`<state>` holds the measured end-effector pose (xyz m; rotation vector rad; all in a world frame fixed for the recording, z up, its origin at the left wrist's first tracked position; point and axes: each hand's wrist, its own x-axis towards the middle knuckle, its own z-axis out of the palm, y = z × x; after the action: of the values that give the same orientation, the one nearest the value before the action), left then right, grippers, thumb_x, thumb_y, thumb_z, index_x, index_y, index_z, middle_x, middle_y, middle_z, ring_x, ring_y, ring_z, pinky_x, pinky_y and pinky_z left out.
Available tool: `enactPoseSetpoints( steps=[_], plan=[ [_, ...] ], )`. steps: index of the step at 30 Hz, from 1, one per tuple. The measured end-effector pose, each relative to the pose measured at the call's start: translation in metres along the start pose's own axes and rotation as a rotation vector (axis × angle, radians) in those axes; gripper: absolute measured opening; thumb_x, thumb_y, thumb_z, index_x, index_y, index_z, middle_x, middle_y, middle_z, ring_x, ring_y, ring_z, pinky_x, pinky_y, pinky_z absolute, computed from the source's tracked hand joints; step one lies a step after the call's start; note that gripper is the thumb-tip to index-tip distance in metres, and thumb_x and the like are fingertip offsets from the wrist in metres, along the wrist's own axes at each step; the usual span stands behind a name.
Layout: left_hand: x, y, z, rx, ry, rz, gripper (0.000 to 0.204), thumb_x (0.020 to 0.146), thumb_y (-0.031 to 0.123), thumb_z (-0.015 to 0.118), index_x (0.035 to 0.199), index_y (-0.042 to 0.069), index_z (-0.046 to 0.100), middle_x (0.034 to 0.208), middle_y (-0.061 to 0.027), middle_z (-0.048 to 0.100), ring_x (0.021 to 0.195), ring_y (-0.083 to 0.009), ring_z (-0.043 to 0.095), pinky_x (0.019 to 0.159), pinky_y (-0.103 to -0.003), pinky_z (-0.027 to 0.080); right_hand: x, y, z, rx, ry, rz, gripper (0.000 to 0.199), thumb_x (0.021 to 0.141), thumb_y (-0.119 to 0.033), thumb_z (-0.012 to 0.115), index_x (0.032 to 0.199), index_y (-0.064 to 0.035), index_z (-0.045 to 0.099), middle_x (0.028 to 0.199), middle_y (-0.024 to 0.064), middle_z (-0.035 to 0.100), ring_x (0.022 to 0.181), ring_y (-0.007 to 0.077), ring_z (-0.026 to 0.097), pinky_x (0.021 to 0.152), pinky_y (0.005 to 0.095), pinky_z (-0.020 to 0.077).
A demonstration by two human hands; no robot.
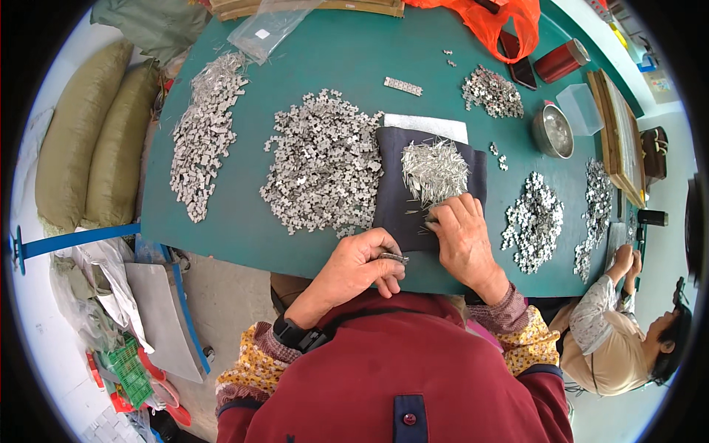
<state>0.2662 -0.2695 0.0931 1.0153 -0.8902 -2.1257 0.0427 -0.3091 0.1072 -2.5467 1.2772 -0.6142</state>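
My left hand (353, 267) is closed at the front edge of the green table, pinching a short strip of small metal links (394, 258) between thumb and fingers. My right hand (464, 240) bends over a dark cloth (391, 210), its thumb and fingertips pressed together among thin metal pins (428, 224). Just beyond those fingertips lies a heap of such pins (436, 170) on the cloth. Left of the cloth spreads a large pile of small grey metal link pieces (325, 166).
More metal pieces lie in piles at left (203, 148) and right (533, 225). A finished-looking metal strip (403, 86), a metal bowl (553, 131), a clear plastic box (580, 109) and a red can (561, 60) stand farther back. Another person (613, 332) works at the right.
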Motion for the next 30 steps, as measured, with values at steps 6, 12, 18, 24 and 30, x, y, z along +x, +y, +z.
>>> enactPoseSetpoints(
  steps=[6,12,18,24,30],
  plan=[
    [0.000,0.001,0.003,0.042,-0.003,0.014,0.008,0.092,0.000,0.061,0.096,-0.005,0.057,0.079,-0.0158,0.068,0.066,-0.0217,0.071,0.053,-0.029,0.058,0.004,-0.012,-0.005,0.194,0.049,0.034,0.029,0.074,0.011,0.060,0.100,-0.0019,0.061,0.087,0.0109,0.054,0.083,0.0301,0.049,0.074,0.0396,0.0428],
    [0.000,0.001,0.004,0.092,0.015,-0.004,0.007,0.092,-0.002,0.061,0.097,-0.006,0.060,0.079,-0.0145,0.069,0.066,-0.0200,0.070,0.054,-0.028,0.057,0.005,-0.030,-0.011,0.401,-0.066,-0.054,0.034,0.070,0.013,0.061,0.101,-0.0010,0.062,0.088,0.0115,0.053,0.083,0.0305,0.048,0.074,0.0388,0.0440],
    [-0.002,-0.002,0.004,0.110,0.025,-0.011,0.008,0.091,-0.003,0.061,0.094,-0.007,0.067,0.077,-0.0127,0.069,0.066,-0.0182,0.070,0.057,-0.027,0.057,0.009,-0.038,-0.002,0.471,-0.125,-0.081,0.040,0.069,0.012,0.062,0.107,0.0011,0.055,0.091,0.0139,0.055,0.085,0.0335,0.049,0.075,0.0410,0.0451],
    [-0.003,-0.002,0.005,0.127,0.019,-0.012,0.013,0.092,-0.004,0.060,0.100,-0.006,0.070,0.077,-0.0117,0.070,0.066,-0.0168,0.070,0.058,-0.027,0.057,0.013,-0.038,-0.005,0.493,-0.181,-0.092,0.044,0.067,0.011,0.063,0.109,0.0007,0.053,0.093,0.0146,0.056,0.085,0.0338,0.050,0.075,0.0406,0.0456],
    [-0.002,-0.001,0.004,0.156,-0.002,-0.024,0.014,0.092,-0.002,0.060,0.102,-0.006,0.070,0.077,-0.0110,0.070,0.066,-0.0156,0.069,0.059,-0.026,0.056,0.018,-0.034,-0.006,0.536,-0.233,-0.135,0.046,0.068,0.012,0.062,0.111,0.0009,0.051,0.094,0.0135,0.057,0.086,0.0325,0.051,0.076,0.0403,0.0461]
  ],
)
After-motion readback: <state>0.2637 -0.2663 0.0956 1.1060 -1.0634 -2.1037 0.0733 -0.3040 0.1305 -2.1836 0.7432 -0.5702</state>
